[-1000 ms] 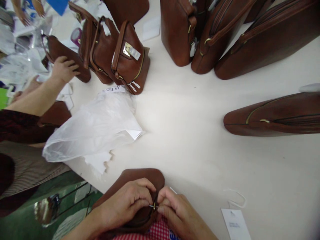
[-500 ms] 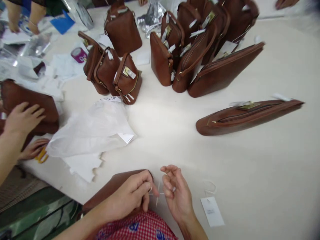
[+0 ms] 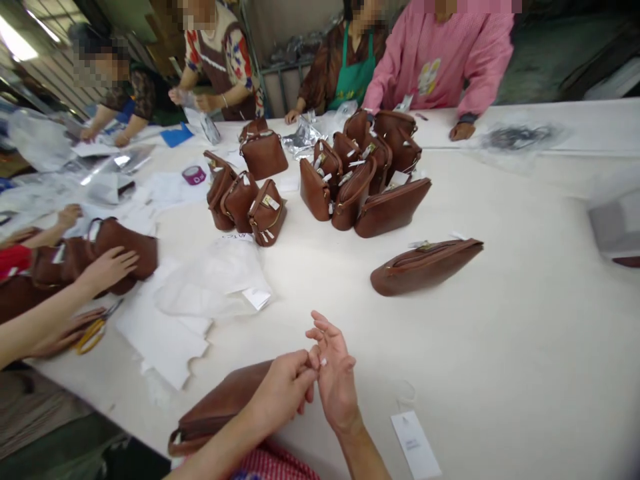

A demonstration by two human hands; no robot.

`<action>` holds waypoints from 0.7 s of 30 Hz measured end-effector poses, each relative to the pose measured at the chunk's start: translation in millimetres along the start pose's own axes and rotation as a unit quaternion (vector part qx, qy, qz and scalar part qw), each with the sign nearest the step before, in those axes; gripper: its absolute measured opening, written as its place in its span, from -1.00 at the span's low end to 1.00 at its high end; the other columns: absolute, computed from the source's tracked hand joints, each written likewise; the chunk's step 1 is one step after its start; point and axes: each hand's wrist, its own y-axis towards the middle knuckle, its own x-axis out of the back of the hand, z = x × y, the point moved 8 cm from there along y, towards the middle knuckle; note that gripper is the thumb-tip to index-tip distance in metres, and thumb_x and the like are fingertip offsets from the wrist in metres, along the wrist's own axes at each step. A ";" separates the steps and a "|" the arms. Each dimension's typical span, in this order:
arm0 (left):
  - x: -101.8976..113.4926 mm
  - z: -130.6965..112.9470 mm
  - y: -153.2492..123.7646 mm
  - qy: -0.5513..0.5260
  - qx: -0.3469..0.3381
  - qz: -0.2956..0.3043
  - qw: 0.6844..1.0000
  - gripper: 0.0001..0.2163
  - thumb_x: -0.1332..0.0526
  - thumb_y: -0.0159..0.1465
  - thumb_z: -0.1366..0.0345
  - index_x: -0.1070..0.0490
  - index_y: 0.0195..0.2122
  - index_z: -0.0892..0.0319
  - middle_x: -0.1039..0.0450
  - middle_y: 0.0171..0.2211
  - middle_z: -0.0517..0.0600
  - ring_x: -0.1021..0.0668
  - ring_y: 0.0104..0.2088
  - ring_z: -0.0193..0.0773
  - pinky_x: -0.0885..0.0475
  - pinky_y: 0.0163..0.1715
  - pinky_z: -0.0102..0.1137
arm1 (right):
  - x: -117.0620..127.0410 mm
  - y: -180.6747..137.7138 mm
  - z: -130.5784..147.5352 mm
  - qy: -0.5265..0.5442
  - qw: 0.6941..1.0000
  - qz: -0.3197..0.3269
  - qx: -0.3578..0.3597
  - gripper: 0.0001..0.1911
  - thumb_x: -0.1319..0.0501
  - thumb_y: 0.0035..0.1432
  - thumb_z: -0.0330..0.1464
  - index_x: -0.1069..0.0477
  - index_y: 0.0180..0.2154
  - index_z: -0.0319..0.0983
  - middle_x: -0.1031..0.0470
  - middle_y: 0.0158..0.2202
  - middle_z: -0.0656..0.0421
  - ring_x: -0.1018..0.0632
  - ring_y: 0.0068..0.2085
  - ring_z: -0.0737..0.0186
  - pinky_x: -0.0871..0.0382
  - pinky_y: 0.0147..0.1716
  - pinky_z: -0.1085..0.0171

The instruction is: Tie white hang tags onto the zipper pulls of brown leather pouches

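My left hand (image 3: 289, 385) is closed, its fingertips pinched together against the fingers of my right hand (image 3: 336, 380). What the pinch holds, if anything, is hidden. My right hand is palm up with fingers spread apart, and a small white piece (image 3: 323, 362) shows against it. Below my left forearm a brown leather handbag (image 3: 227, 399) lies at the table's near edge, partly covered by the arm. To the right of my hands a white hang tag (image 3: 415, 443) with a thin string loop lies flat on the table.
One brown bag (image 3: 425, 267) stands alone ahead on the white table (image 3: 500, 347). Behind are several more bags (image 3: 393, 210) and a smaller group (image 3: 267, 213). At left lie a clear plastic bag (image 3: 210, 280), white paper (image 3: 160, 343) and a co-worker's hand with yellow scissors (image 3: 93, 333). People stand opposite.
My view has tilted up, bringing the people opposite into sight. My hands have come together; the thin white string seen between them earlier no longer shows.
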 end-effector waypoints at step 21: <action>-6.7 8.2 -12.7 -0.010 -0.045 0.029 0.998 -0.82 -0.08 0.19 0.19 -0.32 -0.44 0.18 -0.26 -0.67 -0.21 -0.20 -0.73 -0.49 -0.06 -0.70 -0.55 | 48.2 -31.7 -8.4 -0.153 0.975 0.019 -0.161 -0.64 -0.44 -0.07 -0.09 -0.59 -0.38 -0.27 -0.52 -0.53 0.18 -0.46 -0.47 0.28 -0.35 -0.48 0.32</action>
